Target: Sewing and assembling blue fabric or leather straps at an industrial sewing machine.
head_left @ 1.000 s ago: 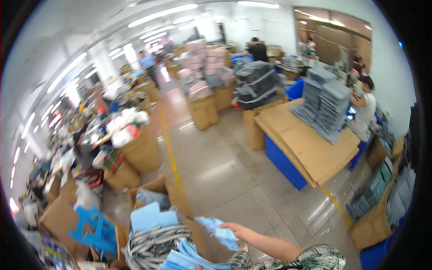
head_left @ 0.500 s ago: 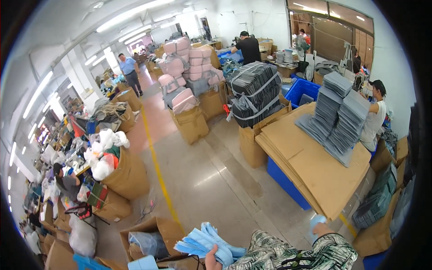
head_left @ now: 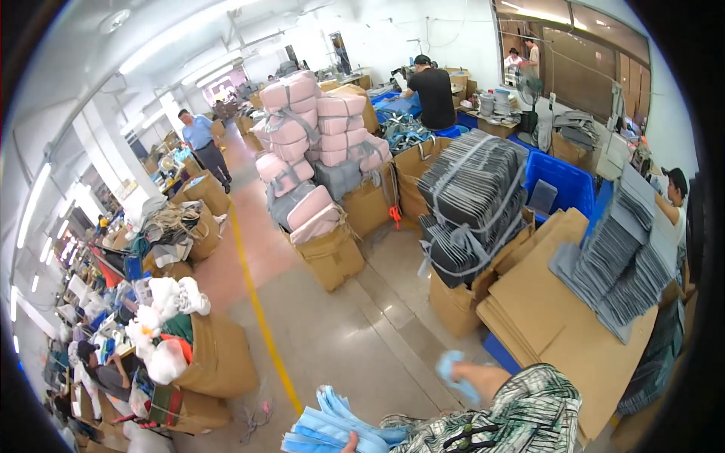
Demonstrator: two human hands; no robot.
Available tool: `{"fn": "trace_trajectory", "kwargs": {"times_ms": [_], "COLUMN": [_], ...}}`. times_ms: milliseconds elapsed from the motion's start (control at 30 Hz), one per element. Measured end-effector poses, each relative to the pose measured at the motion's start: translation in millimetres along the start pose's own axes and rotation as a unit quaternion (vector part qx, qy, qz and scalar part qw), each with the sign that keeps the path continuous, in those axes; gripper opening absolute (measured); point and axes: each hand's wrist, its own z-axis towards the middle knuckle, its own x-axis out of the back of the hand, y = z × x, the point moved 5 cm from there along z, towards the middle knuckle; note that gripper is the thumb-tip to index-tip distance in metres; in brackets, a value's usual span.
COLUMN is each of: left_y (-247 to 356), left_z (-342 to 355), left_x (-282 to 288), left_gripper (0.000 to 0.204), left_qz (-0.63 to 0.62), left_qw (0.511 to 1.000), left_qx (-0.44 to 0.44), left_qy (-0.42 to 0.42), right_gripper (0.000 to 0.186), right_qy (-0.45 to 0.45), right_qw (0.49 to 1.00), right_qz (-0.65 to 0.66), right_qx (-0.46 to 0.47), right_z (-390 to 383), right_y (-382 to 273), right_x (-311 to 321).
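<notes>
A bundle of light blue cloth strips (head_left: 336, 424) fans out at the lower edge. My left hand (head_left: 352, 444), mostly cut off by that edge, is closed round the bundle, thumb on top. My right hand (head_left: 466, 373) reaches out over the floor, to the right of the bundle and apart from it. A light blue cloth piece (head_left: 455, 381) hangs from it and covers most of its fingers. The patterned sleeve or garment (head_left: 521, 404) at the lower edge hides part of my arms.
At right, grey panels (head_left: 619, 253) stand stacked on flat cardboard (head_left: 551, 302). Strapped dark panels (head_left: 472, 204) fill a carton ahead; pink bundles (head_left: 291, 113) rise beyond. A carton of white bags (head_left: 219, 355) stands left of a yellow floor line (head_left: 257, 302). Several people are around.
My right hand has swung left, from beside the cardboard's near corner to over the floor, with the light blue piece. My left hand still holds the bundle. The view has shifted.
</notes>
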Motion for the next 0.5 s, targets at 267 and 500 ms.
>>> {"fn": "trace_trajectory", "kwargs": {"times_ms": [267,500], "left_y": [176,334], "left_z": [204,340], "left_x": [-36,-36], "left_gripper": [0.041,0.035], "left_qz": [0.008,-0.076], "left_qw": [1.000,0.992], "left_qx": [-0.010,-0.023], "left_qy": [0.015,0.096], "right_gripper": [0.061,0.061], "right_qy": [0.003,-0.209], "right_qw": [0.927,0.800], "right_qz": [0.292,0.533], "right_qx": [0.237,0.180], "right_z": [194,222], "right_y": [-309,-436], "right_x": [305,455]}}
